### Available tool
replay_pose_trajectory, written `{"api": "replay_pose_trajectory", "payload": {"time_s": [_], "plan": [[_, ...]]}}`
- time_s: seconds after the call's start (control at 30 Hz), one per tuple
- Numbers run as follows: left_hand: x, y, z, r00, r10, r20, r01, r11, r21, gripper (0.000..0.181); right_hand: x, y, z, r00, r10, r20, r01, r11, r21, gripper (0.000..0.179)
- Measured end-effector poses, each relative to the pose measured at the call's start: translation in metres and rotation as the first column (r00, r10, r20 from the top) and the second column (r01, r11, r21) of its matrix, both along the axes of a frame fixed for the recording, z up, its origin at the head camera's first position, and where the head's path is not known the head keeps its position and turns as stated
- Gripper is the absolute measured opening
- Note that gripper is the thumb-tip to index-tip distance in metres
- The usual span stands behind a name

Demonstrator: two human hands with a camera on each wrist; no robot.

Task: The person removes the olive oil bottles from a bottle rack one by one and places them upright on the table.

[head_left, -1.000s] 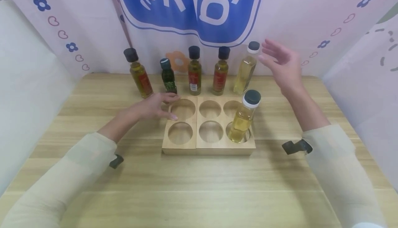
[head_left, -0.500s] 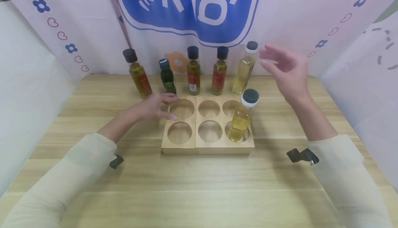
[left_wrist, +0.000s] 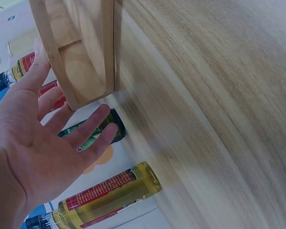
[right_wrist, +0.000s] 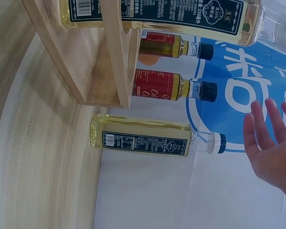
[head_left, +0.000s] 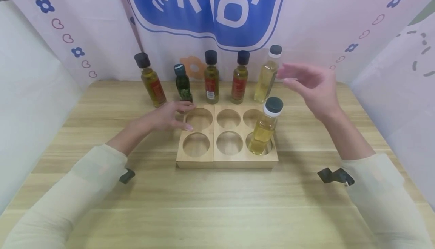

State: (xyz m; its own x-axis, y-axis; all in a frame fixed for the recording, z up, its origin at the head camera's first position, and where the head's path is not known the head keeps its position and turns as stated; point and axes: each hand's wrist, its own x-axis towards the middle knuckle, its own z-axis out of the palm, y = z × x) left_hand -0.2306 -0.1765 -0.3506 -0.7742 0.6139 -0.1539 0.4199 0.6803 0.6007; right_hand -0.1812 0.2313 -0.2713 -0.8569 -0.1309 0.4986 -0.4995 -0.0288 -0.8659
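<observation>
My left hand [head_left: 164,117] rests against the left end of a wooden bottle rack [head_left: 196,164] with round holes. In the left wrist view the fingers [left_wrist: 93,125] are spread, with thumb and fingertips at the rack's edge. One tall bottle of pale yellow oil [head_left: 262,134] stands tilted in the rack's front right hole. My right hand [head_left: 314,86] hangs in the air with nothing in it, its fingers loosely bent. Nearest to it is a second pale yellow oil bottle [head_left: 266,79], standing behind the rack, apart from the fingers in the right wrist view.
Behind the rack stand a small dark green bottle [head_left: 184,85] and olive oil bottles with red labels, one at left [head_left: 153,85] and two more, the middle one [head_left: 211,81] and the right one [head_left: 239,81]. A printed cloth [head_left: 316,19] hangs behind the wooden table [head_left: 217,207].
My right hand first drew back to the right, then came lower and back towards the rear pale yellow oil bottle. The left hand, rack and bottles have stayed in place.
</observation>
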Motion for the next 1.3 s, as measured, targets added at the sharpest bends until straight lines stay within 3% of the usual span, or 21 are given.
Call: {"api": "replay_pose_trajectory", "payload": {"time_s": [0.27, 0.47, 0.63, 0.73, 1.03, 1.3], "plan": [[0.000, 0.001, 0.000, 1.000, -0.004, -0.007, 0.004, 1.000, -0.002, 0.083, 0.009, 0.005, -0.009, 0.983, 0.181, 0.004, -0.180, 0.975, 0.131, 0.038], [0.000, 0.001, 0.000, 1.000, 0.001, -0.001, -0.001, 1.000, -0.003, 0.083, 0.009, 0.007, -0.014, 0.940, 0.333, -0.074, -0.314, 0.929, 0.196, 0.036], [0.000, 0.001, 0.000, 1.000, 0.000, -0.005, -0.001, 1.000, -0.004, 0.083, 0.011, 0.007, -0.015, 0.907, 0.415, -0.067, -0.395, 0.896, 0.203, 0.046], [-0.001, 0.001, 0.000, 1.000, -0.002, -0.007, 0.002, 1.000, -0.003, 0.083, 0.012, 0.005, -0.015, 0.901, 0.429, -0.067, -0.408, 0.890, 0.206, 0.052], [-0.001, 0.001, 0.000, 1.000, 0.001, -0.001, -0.001, 1.000, 0.003, 0.084, 0.015, 0.002, -0.016, 0.914, 0.400, -0.070, -0.379, 0.902, 0.207, 0.060], [-0.001, 0.001, -0.001, 1.000, -0.002, -0.008, 0.002, 1.000, -0.001, 0.083, 0.014, 0.001, -0.016, 0.919, 0.392, -0.039, -0.378, 0.906, 0.192, 0.049]]}}
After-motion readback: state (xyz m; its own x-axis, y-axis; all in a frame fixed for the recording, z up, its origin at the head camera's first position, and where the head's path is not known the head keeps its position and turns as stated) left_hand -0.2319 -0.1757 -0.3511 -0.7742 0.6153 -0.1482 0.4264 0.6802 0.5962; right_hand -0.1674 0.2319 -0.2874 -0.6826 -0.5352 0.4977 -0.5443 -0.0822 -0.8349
